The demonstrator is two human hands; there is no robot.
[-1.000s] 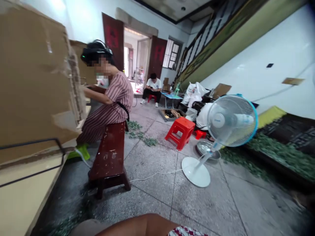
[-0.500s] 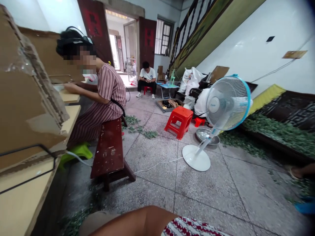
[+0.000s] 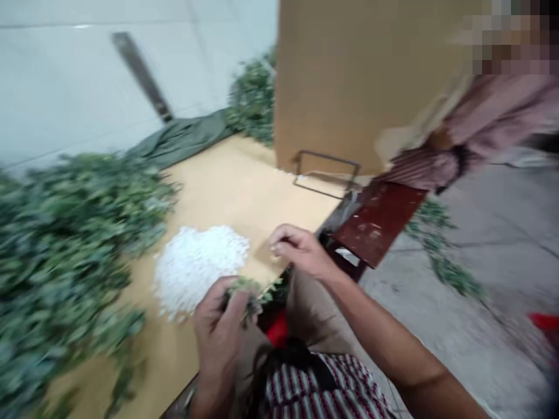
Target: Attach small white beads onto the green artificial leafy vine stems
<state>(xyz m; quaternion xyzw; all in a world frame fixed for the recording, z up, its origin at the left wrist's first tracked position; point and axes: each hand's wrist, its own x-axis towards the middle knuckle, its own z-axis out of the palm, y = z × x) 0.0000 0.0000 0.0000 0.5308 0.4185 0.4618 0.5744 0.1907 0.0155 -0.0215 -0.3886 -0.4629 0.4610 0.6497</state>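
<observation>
View swung down; I see handwork. Left hand (image 3: 219, 321) pinches leafy sprig (image 3: 254, 289) beside white pellets (image 3: 196, 265); right hand (image 3: 302, 249) curled, contents unclear.

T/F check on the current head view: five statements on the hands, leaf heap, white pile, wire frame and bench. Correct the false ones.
1. The left hand holds a sprig. True.
2. The white pile is on the table, to the right of the leaf heap in the picture. True.
3. The right hand is buried in the white pile. False: it is apart from the pile, to its right in the picture.
4. A wire frame is at the lower edge of the cardboard. True.
5. The bench is bright green. False: it is dark red.
</observation>
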